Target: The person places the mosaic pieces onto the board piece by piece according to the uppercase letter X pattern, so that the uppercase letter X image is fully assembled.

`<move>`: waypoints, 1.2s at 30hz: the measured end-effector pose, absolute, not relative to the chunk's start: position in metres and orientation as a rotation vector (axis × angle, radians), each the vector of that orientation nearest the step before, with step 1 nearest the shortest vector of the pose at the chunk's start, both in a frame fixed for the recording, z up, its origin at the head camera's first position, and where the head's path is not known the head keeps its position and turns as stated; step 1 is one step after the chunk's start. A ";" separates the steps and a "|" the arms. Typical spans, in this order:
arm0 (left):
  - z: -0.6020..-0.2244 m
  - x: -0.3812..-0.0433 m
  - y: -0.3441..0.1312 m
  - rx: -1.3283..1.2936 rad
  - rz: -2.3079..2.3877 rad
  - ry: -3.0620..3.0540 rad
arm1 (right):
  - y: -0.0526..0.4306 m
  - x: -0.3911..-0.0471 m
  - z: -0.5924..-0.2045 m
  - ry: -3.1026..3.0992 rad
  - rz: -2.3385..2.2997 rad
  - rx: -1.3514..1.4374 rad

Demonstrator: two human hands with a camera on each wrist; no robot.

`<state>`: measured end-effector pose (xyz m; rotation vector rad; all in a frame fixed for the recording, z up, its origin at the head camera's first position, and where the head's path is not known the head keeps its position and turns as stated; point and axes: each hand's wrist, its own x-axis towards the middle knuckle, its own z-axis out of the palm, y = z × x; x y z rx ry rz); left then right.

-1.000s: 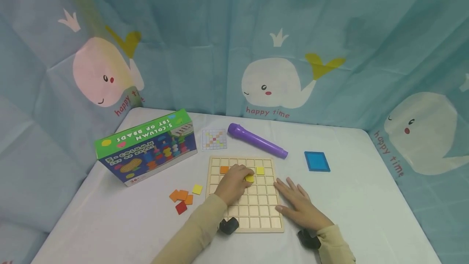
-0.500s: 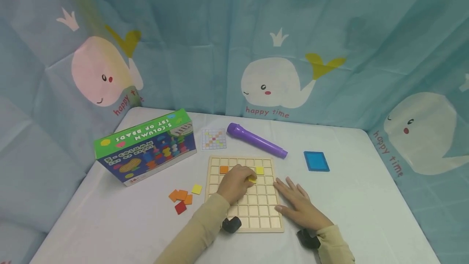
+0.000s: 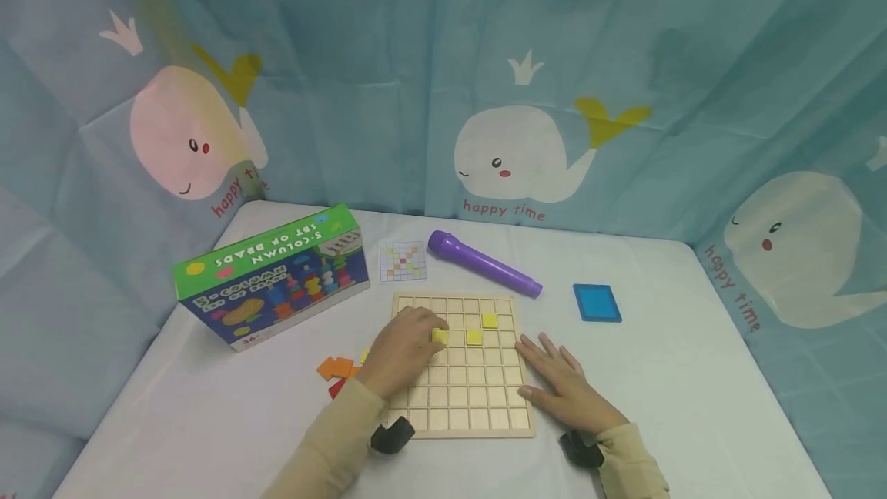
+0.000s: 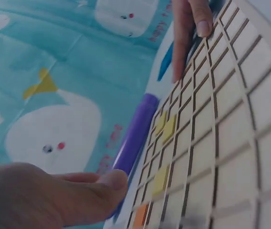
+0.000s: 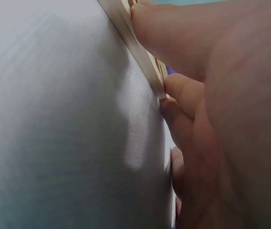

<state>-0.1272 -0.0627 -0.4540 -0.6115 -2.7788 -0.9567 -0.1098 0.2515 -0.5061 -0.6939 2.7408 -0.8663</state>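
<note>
My left hand [image 3: 405, 349] hovers over the left part of a wooden grid board [image 3: 478, 418], fingers loosely bent and nothing held. Between its fingertips and thumb in the head view shows a yellow tile [image 3: 439, 336], which the left wrist view shows lying in the board, apart from the hand. Two more yellow tiles, one nearer [image 3: 474, 337] and one farther [image 3: 489, 321], sit in cells to the right. An orange tile [image 4: 140, 215] in the board is hidden by the hand in the head view. My right hand [image 3: 571, 391] rests spread along the board's right edge, fingertips touching it.
Loose orange tiles [image 3: 336, 367] and a red tile [image 3: 336, 389] lie left of the board, partly behind the left arm. Beyond are a boxed bead set [image 3: 277, 283], a pattern card [image 3: 403, 262] and a purple toy microphone [image 3: 485, 264]. A blue square frame [image 3: 597, 303] lies right.
My left hand has let go of the yellow tile near the board's middle, now flat in a cell, and has moved left. The right hand has stayed put.
</note>
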 end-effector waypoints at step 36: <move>-0.474 -0.032 -0.135 0.207 -0.862 -2.934 | 0.250 -0.111 -0.506 2.746 -0.901 -0.686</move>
